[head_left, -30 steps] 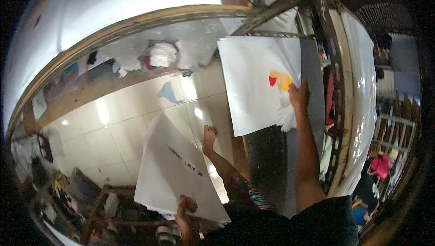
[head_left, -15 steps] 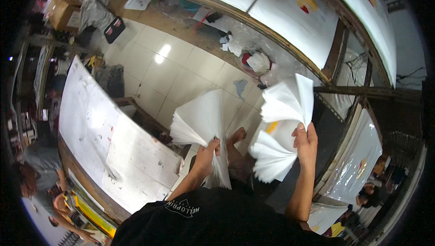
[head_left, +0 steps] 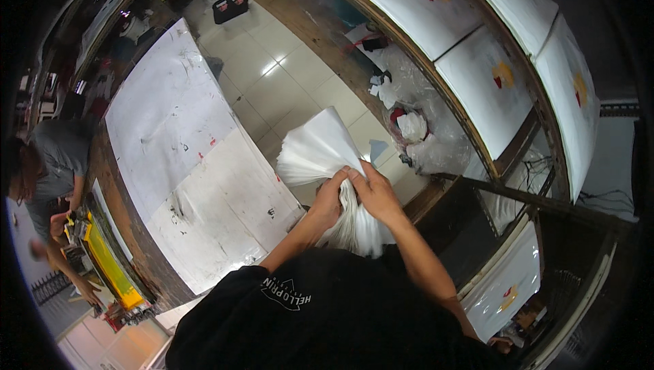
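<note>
In front of my body hangs a bunch of thin white sheets [head_left: 320, 146], pinched at its middle. Its upper part fans out to the left, and the lower folds hang toward my shirt. My left hand [head_left: 328, 202] is closed around the pinched part from the left. From the right, my right hand [head_left: 375, 193] is closed on the same bunch, its thumb beside the left one. I cannot tell whether the sheets are cloth or plastic.
At my left stands a large white board-topped table [head_left: 197, 165] with dark smudges. Printed white sheets [head_left: 484, 84] lie on wooden racks at upper right. Plastic wrapping [head_left: 436, 108] lies below them. On the far left, a person [head_left: 61, 159] reaches toward a yellow frame [head_left: 112, 261].
My right hand has come left, bringing its separate fanned white sheets against the bunch in my left hand. Both hands now meet on one bunch. The view has turned.
</note>
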Demonstrator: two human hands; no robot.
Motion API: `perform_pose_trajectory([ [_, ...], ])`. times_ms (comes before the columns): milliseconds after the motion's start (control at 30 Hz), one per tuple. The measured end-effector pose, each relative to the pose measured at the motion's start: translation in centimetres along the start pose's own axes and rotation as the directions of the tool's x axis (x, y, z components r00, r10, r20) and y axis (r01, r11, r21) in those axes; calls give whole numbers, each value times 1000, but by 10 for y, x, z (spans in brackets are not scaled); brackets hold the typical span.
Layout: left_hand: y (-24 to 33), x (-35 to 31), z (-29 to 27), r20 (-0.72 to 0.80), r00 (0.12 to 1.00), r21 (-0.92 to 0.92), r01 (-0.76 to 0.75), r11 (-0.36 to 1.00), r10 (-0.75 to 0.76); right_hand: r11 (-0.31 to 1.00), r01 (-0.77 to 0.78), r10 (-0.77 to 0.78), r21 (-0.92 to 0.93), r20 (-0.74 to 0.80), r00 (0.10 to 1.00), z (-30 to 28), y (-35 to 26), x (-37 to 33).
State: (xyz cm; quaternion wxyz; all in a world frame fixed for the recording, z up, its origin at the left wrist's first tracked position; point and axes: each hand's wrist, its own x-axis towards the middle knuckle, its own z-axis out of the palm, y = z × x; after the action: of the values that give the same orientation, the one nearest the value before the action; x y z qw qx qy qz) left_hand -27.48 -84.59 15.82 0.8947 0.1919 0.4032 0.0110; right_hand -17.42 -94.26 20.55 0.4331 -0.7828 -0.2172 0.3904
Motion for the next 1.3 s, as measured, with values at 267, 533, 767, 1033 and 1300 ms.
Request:
perform_pose_trajectory([
  [267, 15, 24, 35, -108, 988, 108, -95, 990, 107, 827, 316, -102, -465, 428, 898, -37, -12, 41],
  [533, 21, 52, 83, -167, 984, -192, -90, 977, 58, 644, 517, -142, -563, 577, 804, -75, -27, 68],
  [767, 34, 72, 103, -287, 931, -234, -297, 926, 227, 723, 618, -435, -311, 491, 755, -100, -38, 87],
  [1033, 59, 92, 117, -375, 888, -161, -343, 925, 265, 737, 668, -490, -105, 596, 635, -114, -43, 134],
  [1300, 97, 145, 59, -363, 888, -214, -373, 903, 281, 760, 623, -508, -186, 428, 748, -89, -52, 162],
])
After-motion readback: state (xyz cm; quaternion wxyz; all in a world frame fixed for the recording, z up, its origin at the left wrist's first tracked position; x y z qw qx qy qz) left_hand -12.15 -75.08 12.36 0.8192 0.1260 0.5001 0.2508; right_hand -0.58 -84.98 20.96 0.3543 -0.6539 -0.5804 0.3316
